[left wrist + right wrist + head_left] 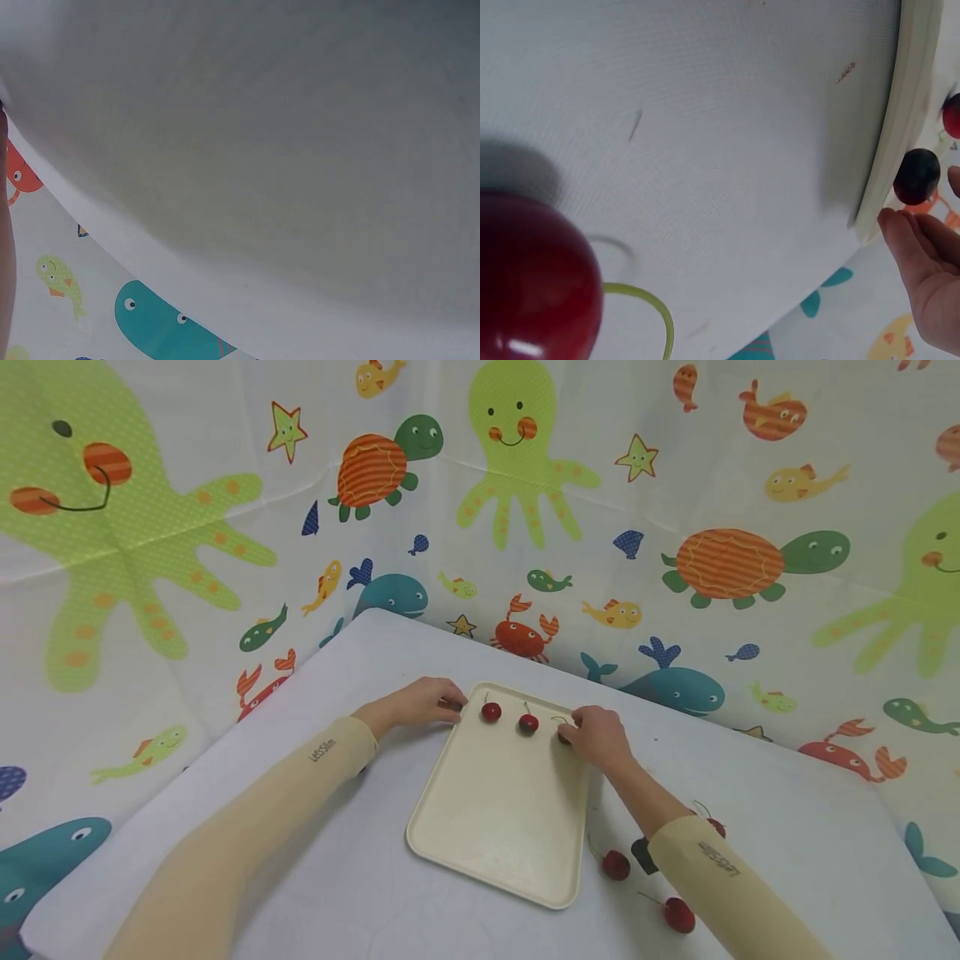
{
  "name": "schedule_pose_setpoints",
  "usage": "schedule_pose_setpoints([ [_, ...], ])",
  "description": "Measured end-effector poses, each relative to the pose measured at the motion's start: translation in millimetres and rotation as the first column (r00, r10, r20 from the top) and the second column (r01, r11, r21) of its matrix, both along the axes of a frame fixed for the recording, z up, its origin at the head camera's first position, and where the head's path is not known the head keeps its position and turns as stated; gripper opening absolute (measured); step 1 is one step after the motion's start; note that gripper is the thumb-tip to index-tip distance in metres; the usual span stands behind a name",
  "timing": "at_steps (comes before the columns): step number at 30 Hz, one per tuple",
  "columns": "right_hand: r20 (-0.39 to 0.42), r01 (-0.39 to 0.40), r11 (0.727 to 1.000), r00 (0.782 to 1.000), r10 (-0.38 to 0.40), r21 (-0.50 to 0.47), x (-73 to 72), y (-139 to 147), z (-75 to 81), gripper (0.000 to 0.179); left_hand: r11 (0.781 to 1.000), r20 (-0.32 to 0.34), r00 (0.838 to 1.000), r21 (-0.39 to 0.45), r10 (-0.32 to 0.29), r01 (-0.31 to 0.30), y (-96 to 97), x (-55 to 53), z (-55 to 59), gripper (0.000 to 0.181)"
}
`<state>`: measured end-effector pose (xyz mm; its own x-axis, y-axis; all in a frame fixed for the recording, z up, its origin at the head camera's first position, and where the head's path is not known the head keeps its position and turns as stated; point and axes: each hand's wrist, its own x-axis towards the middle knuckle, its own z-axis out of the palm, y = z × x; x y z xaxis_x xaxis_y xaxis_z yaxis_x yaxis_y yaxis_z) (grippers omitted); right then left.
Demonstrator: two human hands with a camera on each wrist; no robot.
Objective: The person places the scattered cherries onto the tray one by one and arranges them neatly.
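Flanking a tray (pixel 502 810), left hand (pixel 423 700), hold unclear; right hand (pixel 600 735), fingers (pixel 907 238) parted around ungripped cherry (pixel 917 177), right-wrist view only

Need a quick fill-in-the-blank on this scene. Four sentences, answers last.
1. Along the far end of the tray, ____ cherries sit in a row.
2. The left hand is near the tray's far-____ corner.
3. Counting from the left, the right hand is at the ____ cherry.
4. Loose cherries lie on the table, off the tray's ____ side.

Answers: three; left; third; right
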<state>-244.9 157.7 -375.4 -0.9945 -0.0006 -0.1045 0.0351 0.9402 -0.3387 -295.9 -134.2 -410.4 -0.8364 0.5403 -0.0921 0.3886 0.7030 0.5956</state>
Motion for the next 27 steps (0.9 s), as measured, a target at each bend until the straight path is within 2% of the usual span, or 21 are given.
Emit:
schedule_pose_setpoints([
  [10,-0.014,-0.003,0.998,1.000,0.002,-0.063,6.7,11,6.7,0.045,1.000,-0.003,1.000,0.013,-0.004,0.004,-0.2,0.1,0.5,0.035],
  [22,-0.052,-0.024,0.997,0.998,0.020,-0.072,26.1,28,9.8,0.047,1.000,-0.002,1.000,0.011,-0.015,0.015,-0.9,-1.6,-1.1,0.037],
  [27,-0.047,-0.018,0.996,0.999,0.014,-0.086,36.0,37,8.4,0.049,1.000,0.005,1.000,0.003,-0.001,0.000,0.2,-1.4,-1.8,0.037],
])
